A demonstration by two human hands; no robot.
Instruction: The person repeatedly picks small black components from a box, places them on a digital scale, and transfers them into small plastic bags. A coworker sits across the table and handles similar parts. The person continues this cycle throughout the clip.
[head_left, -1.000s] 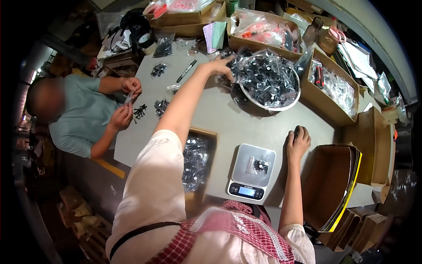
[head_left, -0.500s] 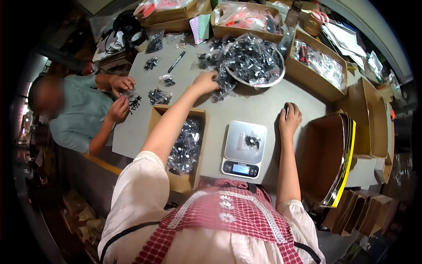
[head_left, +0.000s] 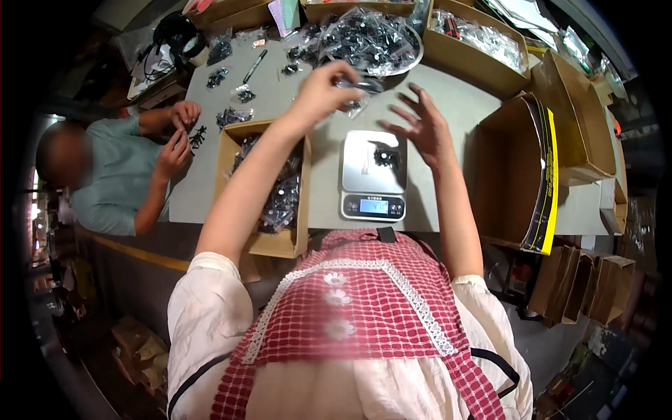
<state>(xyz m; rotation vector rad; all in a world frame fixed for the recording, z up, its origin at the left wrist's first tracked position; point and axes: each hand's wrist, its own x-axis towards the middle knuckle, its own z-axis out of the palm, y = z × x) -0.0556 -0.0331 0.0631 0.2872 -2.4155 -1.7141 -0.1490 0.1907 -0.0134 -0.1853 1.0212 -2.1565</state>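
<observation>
My left hand (head_left: 323,92) is raised over the table, its fingers closed on a small clear plastic bag of black parts (head_left: 355,108). To its right, my right hand (head_left: 425,129) is lifted with fingers spread and holds nothing. Below the hands stands a digital kitchen scale (head_left: 355,180) with a lit display. On its metal plate lies another clear bag of black parts (head_left: 385,158). Beyond my left hand, a round tray (head_left: 414,64) is heaped with similar bags. A cardboard box (head_left: 303,210) under my left forearm holds more of them.
An empty-looking carton with a yellow edge (head_left: 504,164) stands right of the scale. A box of clear bags (head_left: 483,77) is at the far right. A co-worker (head_left: 115,175) sits at left, handling something small near loose black pieces (head_left: 198,136). A marker (head_left: 256,65) lies beyond.
My left hand has come away from the tray with a bag. My right hand has risen off the table and spread its fingers nearer the scale. The view has shifted.
</observation>
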